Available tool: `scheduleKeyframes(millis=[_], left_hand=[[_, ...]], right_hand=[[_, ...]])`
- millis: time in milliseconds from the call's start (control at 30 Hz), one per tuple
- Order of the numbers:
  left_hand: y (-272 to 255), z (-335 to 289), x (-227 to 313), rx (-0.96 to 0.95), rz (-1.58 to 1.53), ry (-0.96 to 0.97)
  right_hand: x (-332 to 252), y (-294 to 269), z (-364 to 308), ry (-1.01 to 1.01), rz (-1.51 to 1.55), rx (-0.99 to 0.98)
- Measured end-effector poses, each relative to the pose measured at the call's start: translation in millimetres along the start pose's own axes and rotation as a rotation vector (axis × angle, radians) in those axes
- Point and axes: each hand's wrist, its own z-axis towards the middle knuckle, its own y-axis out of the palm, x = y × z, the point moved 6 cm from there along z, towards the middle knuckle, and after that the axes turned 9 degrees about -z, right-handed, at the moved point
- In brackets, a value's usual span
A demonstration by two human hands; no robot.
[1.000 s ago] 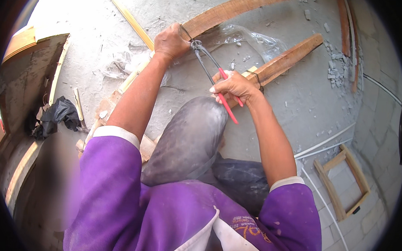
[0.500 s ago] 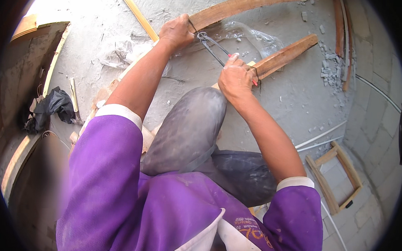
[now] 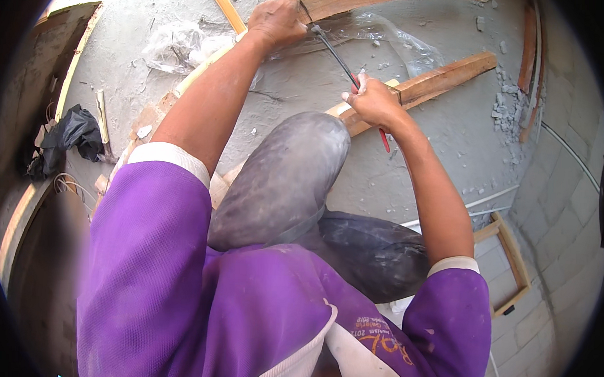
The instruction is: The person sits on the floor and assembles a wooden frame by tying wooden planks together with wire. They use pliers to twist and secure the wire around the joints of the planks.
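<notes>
My right hand (image 3: pixel 375 103) is closed around the red grips of long-handled wire pincers (image 3: pixel 333 51). Their jaws meet a dark wire (image 3: pixel 307 14) looped about the end of a curved timber piece (image 3: pixel 368 5). At that same end my left hand (image 3: pixel 278 21) is closed, fingers against the wood and wire; exactly what they pinch is hidden. Beneath and beyond my right hand lies a straight wooden beam (image 3: pixel 445 79), with another wire around it near the wrist.
Crumpled clear plastic (image 3: pixel 413 49) lies between the timbers. A hammer (image 3: pixel 103 125) and black plastic bag (image 3: pixel 78 131) are at left. Rubble (image 3: pixel 505 112) and upright wood strips (image 3: pixel 529 57) line the right wall. A small wooden frame (image 3: pixel 512 256) sits at lower right.
The pincers have turned, so their two arms, seen apart before, now nearly line up. My right hand has rotated with them. Both hands and the timbers sit higher in the picture.
</notes>
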Motion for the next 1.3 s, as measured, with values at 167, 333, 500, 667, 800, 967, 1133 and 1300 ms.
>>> scheduleKeyframes(millis=[167,333,500,667,800,967,1133,1300], left_hand=[[0.8,-2.7,-4.0,-0.061,-0.113,-0.093],[-9.1,-1.2,3.6,0.002,0.042,0.041],[-1.3,5.2,1.4,-0.02,0.042,0.002],[-2.6,1.6,2.2,-0.062,0.035,-0.042],[-1.2,3.5,3.7,-0.048,0.029,-0.033],[0.7,2.2,-3.2,-0.002,0.002,-0.022],[2.4,2.1,-1.5,-0.013,-0.005,-0.031],[0.5,0.4,3.3,-0.056,-0.015,-0.019]], right_hand=[[13.0,36.7,-0.9,0.141,0.793,-0.47],[-9.3,62.5,-10.1,0.141,1.626,-0.815],[11.0,56.0,-4.9,0.234,1.361,-0.795],[12.7,23.3,9.7,0.354,0.747,-0.574],[5.3,16.0,3.3,0.332,0.726,-0.355],[-32.9,-11.2,-17.8,0.203,0.5,-0.1],[-41.9,-14.6,-10.6,0.086,-0.35,0.079],[-45.9,-26.7,-14.4,0.049,-0.936,0.397]])
